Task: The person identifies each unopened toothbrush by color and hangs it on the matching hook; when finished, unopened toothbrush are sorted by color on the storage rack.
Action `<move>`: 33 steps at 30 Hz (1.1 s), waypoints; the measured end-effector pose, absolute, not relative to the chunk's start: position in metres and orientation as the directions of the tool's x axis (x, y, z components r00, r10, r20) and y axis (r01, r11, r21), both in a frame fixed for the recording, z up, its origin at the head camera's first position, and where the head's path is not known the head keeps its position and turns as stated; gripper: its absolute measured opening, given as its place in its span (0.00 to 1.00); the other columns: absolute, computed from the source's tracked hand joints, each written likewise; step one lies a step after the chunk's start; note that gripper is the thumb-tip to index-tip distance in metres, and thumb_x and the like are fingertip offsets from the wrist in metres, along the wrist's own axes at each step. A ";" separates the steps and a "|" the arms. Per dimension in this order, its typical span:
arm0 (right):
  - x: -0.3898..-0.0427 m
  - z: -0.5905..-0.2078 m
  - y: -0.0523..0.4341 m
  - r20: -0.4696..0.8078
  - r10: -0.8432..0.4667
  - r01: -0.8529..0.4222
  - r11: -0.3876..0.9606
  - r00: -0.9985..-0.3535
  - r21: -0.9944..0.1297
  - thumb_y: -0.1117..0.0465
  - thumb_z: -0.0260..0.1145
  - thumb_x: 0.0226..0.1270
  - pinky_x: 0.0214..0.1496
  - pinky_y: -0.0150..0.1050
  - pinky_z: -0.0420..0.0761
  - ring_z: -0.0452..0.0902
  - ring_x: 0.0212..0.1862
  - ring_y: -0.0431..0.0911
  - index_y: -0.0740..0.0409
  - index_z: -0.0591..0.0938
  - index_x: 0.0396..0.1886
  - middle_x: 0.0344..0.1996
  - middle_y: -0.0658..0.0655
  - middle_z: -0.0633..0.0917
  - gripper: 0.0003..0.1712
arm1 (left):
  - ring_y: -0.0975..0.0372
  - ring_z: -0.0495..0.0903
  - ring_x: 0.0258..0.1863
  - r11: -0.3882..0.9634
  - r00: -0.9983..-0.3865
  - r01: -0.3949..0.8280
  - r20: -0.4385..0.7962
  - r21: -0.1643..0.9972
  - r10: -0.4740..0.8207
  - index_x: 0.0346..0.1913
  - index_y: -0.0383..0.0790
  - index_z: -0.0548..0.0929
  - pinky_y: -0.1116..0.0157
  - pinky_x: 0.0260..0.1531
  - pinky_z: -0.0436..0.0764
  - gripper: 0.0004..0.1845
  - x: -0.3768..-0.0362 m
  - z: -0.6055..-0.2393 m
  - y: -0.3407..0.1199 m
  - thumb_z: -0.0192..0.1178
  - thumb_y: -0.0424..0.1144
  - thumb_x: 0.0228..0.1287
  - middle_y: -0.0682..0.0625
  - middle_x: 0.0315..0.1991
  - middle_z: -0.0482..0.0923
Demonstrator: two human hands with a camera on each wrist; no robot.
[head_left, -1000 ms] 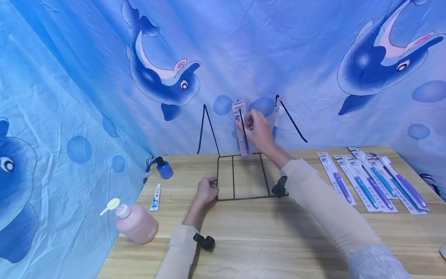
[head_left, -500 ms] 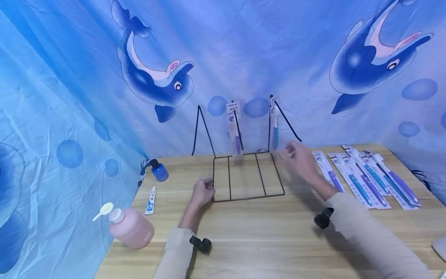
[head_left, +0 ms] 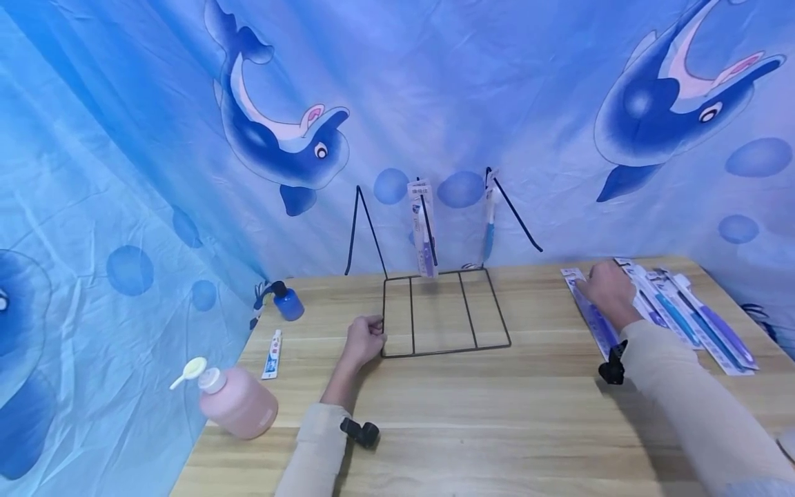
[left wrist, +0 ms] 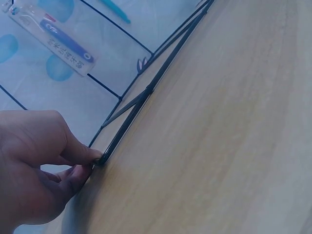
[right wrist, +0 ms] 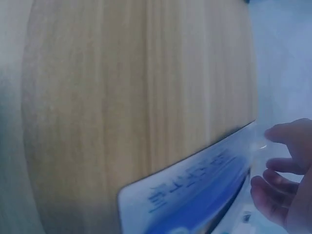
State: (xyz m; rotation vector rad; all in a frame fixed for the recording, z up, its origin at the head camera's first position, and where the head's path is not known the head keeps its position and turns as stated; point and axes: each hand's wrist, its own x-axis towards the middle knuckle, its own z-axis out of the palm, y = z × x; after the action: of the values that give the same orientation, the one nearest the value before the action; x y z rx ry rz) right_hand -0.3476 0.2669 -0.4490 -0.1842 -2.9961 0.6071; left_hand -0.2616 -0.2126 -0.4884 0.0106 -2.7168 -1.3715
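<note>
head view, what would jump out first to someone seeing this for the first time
The dolphin-print curtain fills the whole background behind the wooden table. At the table's middle stands a black wire rack with two packaged toothbrushes hanging on it; the left hand grips its front corner. At the right, the right hand rests on a row of packaged toothbrushes.

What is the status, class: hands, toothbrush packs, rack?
Left hand pinches wire rack corner. Right hand on nearest toothbrush pack lying on table; grip unclear. Two packs hang on rack. Nothing in the way.
</note>
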 end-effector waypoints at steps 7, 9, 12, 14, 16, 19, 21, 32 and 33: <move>-0.347 -0.462 0.272 0.043 0.107 0.083 0.921 -0.993 -0.380 0.55 0.58 0.66 0.25 0.50 0.74 0.74 0.30 0.58 0.69 0.81 0.35 0.30 0.67 0.79 0.18 | 0.54 0.80 0.38 0.604 -0.995 0.028 0.078 0.796 -0.057 0.57 0.21 0.78 0.61 0.45 0.85 0.25 -0.261 -0.487 -0.210 0.61 0.19 0.51 0.42 0.38 0.80; -0.348 -0.464 0.272 0.068 0.104 0.069 0.919 -0.992 -0.389 0.56 0.58 0.66 0.27 0.53 0.74 0.75 0.32 0.61 0.71 0.79 0.39 0.33 0.70 0.79 0.18 | 0.54 0.80 0.39 0.605 -0.995 0.029 0.079 0.796 -0.057 0.57 0.21 0.78 0.61 0.45 0.85 0.25 -0.260 -0.486 -0.210 0.61 0.19 0.52 0.41 0.38 0.80; -0.349 -0.464 0.270 0.106 0.110 0.057 0.909 -0.988 -0.414 0.58 0.58 0.65 0.26 0.53 0.73 0.75 0.31 0.61 0.70 0.78 0.35 0.30 0.69 0.79 0.15 | 0.54 0.80 0.39 0.604 -0.995 0.030 0.082 0.796 -0.059 0.57 0.20 0.77 0.61 0.44 0.85 0.25 -0.259 -0.486 -0.210 0.61 0.20 0.52 0.41 0.39 0.80; -0.348 -0.459 0.269 0.129 0.119 0.051 0.899 -0.985 -0.435 0.59 0.58 0.65 0.26 0.53 0.73 0.74 0.30 0.61 0.69 0.76 0.31 0.27 0.69 0.78 0.14 | 0.54 0.80 0.39 0.601 -0.995 0.019 0.074 0.799 -0.067 0.57 0.21 0.78 0.62 0.44 0.85 0.25 -0.259 -0.486 -0.209 0.61 0.20 0.53 0.41 0.40 0.80; -0.347 -0.451 0.269 0.163 0.128 0.040 0.888 -0.978 -0.458 0.59 0.57 0.64 0.27 0.55 0.73 0.74 0.31 0.64 0.67 0.74 0.29 0.27 0.69 0.77 0.13 | 0.54 0.80 0.39 0.600 -0.995 0.019 0.073 0.800 -0.065 0.57 0.21 0.78 0.62 0.44 0.85 0.25 -0.258 -0.487 -0.209 0.61 0.20 0.53 0.41 0.40 0.80; -0.343 -0.431 0.267 0.222 0.131 0.006 0.873 -0.966 -0.489 0.58 0.57 0.65 0.28 0.56 0.73 0.74 0.32 0.65 0.68 0.73 0.33 0.29 0.71 0.77 0.14 | 0.53 0.80 0.40 0.599 -0.996 0.019 0.069 0.800 -0.061 0.57 0.21 0.77 0.61 0.44 0.85 0.24 -0.258 -0.488 -0.208 0.61 0.20 0.53 0.40 0.40 0.80; -0.340 -0.418 0.264 0.265 0.122 -0.029 0.863 -0.956 -0.504 0.58 0.58 0.66 0.28 0.55 0.73 0.74 0.31 0.63 0.68 0.72 0.35 0.29 0.71 0.77 0.14 | 0.53 0.80 0.40 0.597 -0.996 0.021 0.070 0.802 -0.060 0.57 0.21 0.77 0.61 0.45 0.85 0.25 -0.258 -0.488 -0.209 0.61 0.20 0.53 0.40 0.40 0.80; -0.306 -0.352 0.240 0.459 0.084 -0.185 0.840 -0.884 -0.510 0.58 0.62 0.66 0.18 0.44 0.76 0.77 0.24 0.58 0.72 0.76 0.43 0.33 0.74 0.80 0.18 | 0.53 0.80 0.40 0.588 -0.996 0.009 0.061 0.809 -0.068 0.57 0.21 0.77 0.60 0.45 0.84 0.24 -0.258 -0.484 -0.209 0.61 0.20 0.54 0.40 0.41 0.79; -0.300 -0.345 0.237 0.476 0.080 -0.200 0.838 -0.876 -0.508 0.58 0.62 0.67 0.18 0.44 0.76 0.77 0.24 0.59 0.71 0.76 0.43 0.33 0.74 0.80 0.18 | 0.53 0.80 0.40 0.586 -0.996 0.006 0.057 0.810 -0.069 0.58 0.21 0.77 0.60 0.45 0.84 0.24 -0.258 -0.484 -0.209 0.61 0.20 0.54 0.40 0.41 0.79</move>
State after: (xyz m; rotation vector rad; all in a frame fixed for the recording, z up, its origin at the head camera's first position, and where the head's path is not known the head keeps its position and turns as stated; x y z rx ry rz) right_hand -0.3000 0.2370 -0.3451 0.0881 -2.5257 0.7713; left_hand -0.2584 -0.2088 -0.4839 0.0548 -2.7234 -1.3923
